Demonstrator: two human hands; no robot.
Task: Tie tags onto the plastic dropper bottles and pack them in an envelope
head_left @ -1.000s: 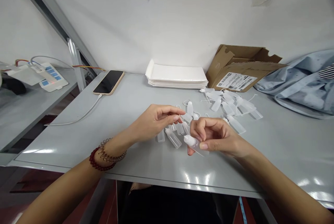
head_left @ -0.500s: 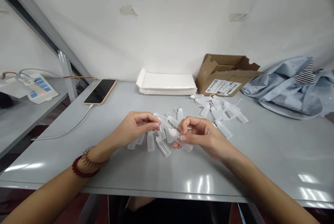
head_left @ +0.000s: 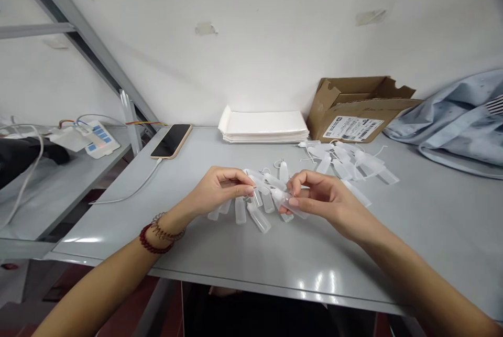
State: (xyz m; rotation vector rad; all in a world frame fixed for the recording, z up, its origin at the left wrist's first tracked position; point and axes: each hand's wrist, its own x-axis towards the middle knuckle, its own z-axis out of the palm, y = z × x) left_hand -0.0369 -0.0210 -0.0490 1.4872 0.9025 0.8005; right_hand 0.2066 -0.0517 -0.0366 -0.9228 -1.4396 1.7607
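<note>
My right hand (head_left: 320, 196) is closed on a small translucent plastic dropper bottle (head_left: 287, 202), gripped between thumb and fingers, tilted with its white tip to the upper left. My left hand (head_left: 226, 188) is held in a pinch left of that bottle; whatever lies between its fingertips is too small to make out. Beneath and between both hands lie several similar bottles (head_left: 259, 218), some with thin white loops at their caps. A second pile of bottles (head_left: 342, 164) with white straps rests behind my right hand, partly hidden by it.
White envelopes (head_left: 265, 126) are stacked against the wall. To their right stand an open cardboard box (head_left: 356, 109) and a light-blue fabric bag (head_left: 451, 127). A phone (head_left: 172, 141) with a charging cable (head_left: 133, 194) lies left on the grey table (head_left: 236, 258).
The view has swung left, so everything appears further right. My hands keep nearly the same pose, with the right one still holding the bottle.
</note>
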